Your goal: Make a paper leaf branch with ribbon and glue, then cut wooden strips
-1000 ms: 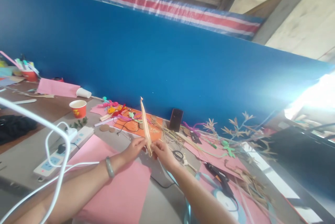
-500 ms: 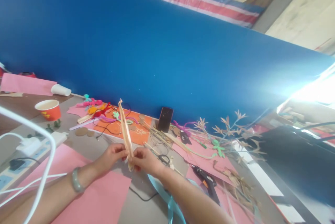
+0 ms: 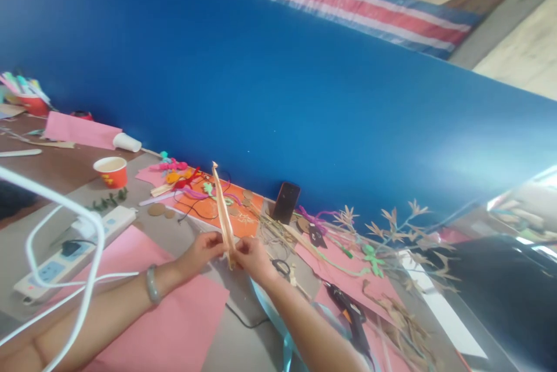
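A long, narrow straw-coloured strip (image 3: 223, 209), creased lengthwise like dried husk, stands nearly upright between my hands. My left hand (image 3: 209, 249) pinches its lower part from the left, thumb and fingers pressed together. From the right, my right hand (image 3: 250, 257) grips the strip close to its bottom end, its fingertips partly hidden. Under my left forearm lies a large pink paper sheet (image 3: 174, 325). A light-blue ribbon (image 3: 272, 314) runs beneath my right forearm. Behind the strip is an orange sheet (image 3: 248, 201) with cords and small craft pieces on it.
A white cable (image 3: 98, 244) loops at the left over a power strip (image 3: 108, 224). Beyond it stands a red paper cup (image 3: 114, 177). A black phone (image 3: 286, 202) leans on the blue panel (image 3: 261, 87). At right lie a glue gun (image 3: 348, 308) and dried twigs (image 3: 402, 320).
The view has shifted a little, so most things appear further right, and a cup of pens has come into view at far left. Both hands keep hold of the strip.
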Motion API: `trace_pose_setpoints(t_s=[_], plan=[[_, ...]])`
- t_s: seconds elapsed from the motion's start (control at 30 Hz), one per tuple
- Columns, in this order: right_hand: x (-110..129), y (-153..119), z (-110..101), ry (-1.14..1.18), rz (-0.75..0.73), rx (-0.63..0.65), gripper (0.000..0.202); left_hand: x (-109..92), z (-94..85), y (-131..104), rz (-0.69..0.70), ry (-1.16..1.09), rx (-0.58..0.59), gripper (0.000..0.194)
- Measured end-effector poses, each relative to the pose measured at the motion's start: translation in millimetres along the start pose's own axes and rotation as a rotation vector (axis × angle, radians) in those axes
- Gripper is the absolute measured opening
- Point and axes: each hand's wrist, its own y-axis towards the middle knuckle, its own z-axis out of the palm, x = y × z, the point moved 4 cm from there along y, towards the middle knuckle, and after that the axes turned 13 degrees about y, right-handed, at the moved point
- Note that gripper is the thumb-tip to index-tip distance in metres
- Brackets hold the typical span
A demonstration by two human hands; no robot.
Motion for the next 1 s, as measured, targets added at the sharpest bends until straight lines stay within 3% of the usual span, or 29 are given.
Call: trace_pose_setpoints(t_s=[0.23, 0.47, 0.63, 0.8, 1.0], plan=[[-4, -8, 2, 0.122, -0.102, -0.062, 0.03, 9, -2.3, 4, 0.09, 0.048, -0.108, 0.03], [-6, -10, -6, 0.283, -0.116, -0.172, 0.028, -6, -10.4, 9, 0.067, -0.072, -0.147, 0.03], [-3, -18, -11, 0.269, -0.126, -0.226, 0.024, -15, -22.4, 14, 0.069, -0.166, -0.213, 0.034], [0, -22, 6, 0.166, -0.166, -0.239, 0.026, -17, -17.7, 13, 0.111, -0.129, -0.172, 0.048], [11, -21, 22, 0.086, -0.207, -0.236, 0.025, -20, -20.1, 12, 0.028, -0.166, -0.198, 0.03]])
